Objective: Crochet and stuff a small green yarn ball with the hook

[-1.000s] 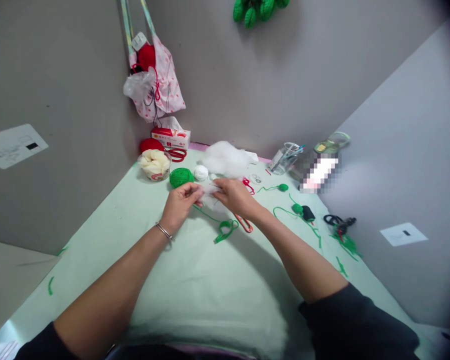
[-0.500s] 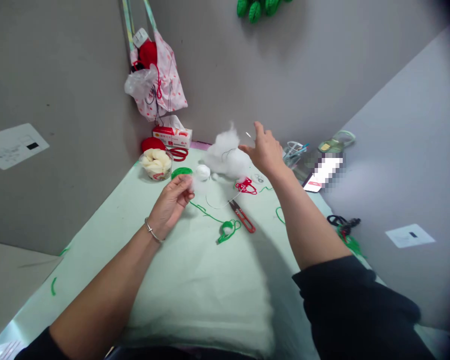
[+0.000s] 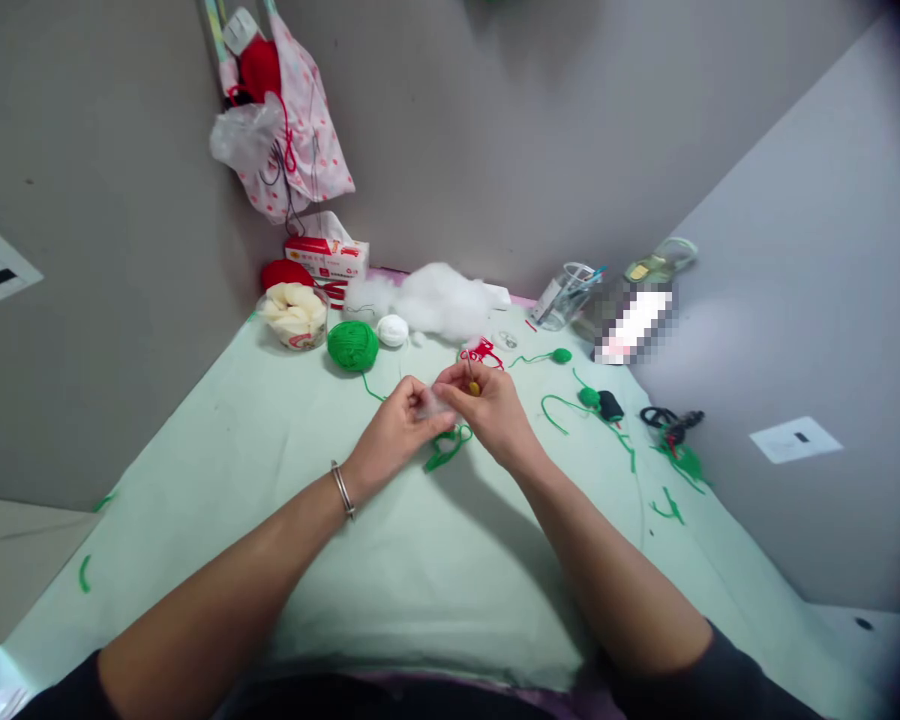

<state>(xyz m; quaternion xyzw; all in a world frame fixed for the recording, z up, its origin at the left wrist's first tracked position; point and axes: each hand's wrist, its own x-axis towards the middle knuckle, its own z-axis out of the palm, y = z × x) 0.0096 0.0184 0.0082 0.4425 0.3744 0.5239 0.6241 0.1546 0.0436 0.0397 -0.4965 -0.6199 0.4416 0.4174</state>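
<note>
My left hand point(image 3: 394, 435) and my right hand point(image 3: 491, 415) meet over the pale green table cover point(image 3: 390, 560). The left fingers pinch a small white piece point(image 3: 429, 404), fluffy and hard to make out. The right fingers are closed on a thin tool with a yellow part point(image 3: 474, 386), touching that white piece. A loop of green yarn point(image 3: 444, 452) lies just under the hands. A green yarn ball point(image 3: 352, 345) and a small white ball point(image 3: 392, 330) sit farther back. White stuffing point(image 3: 439, 300) is heaped near the wall.
A bowl of pale pieces point(image 3: 294, 315), a tissue box point(image 3: 326, 257) and a hanging spotted bag point(image 3: 289, 150) fill the back left corner. A clear cup with tools point(image 3: 566, 297), red thread point(image 3: 482, 352), green yarn scraps point(image 3: 592, 405) and black cords point(image 3: 667, 420) lie to the right.
My right hand, raised high toward the wall half a second ago, has come back down to meet the left hand. The hands now cover the spot where the red snips lay.
</note>
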